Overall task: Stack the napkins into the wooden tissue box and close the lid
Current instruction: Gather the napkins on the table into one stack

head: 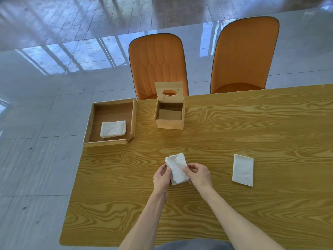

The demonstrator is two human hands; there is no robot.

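Observation:
A small stack of white napkins (pixel 176 166) is held between both hands just above the table's middle. My left hand (pixel 162 178) grips its left edge; my right hand (pixel 199 175) pinches its right side. The wooden tissue box (pixel 169 121) stands farther back, its lid (pixel 169 91) with an oval hole tipped upright, the inside showing no napkins. Another folded napkin (pixel 243 169) lies flat to the right of my hands. A further napkin stack (pixel 113 129) rests in a wooden tray (pixel 91 123) at the back left.
The wood-grain table (pixel 234 204) ends at its left edge close to the tray, with grey tiled floor beyond. Two orange chairs (pixel 158 64) (pixel 245 55) stand behind the far edge.

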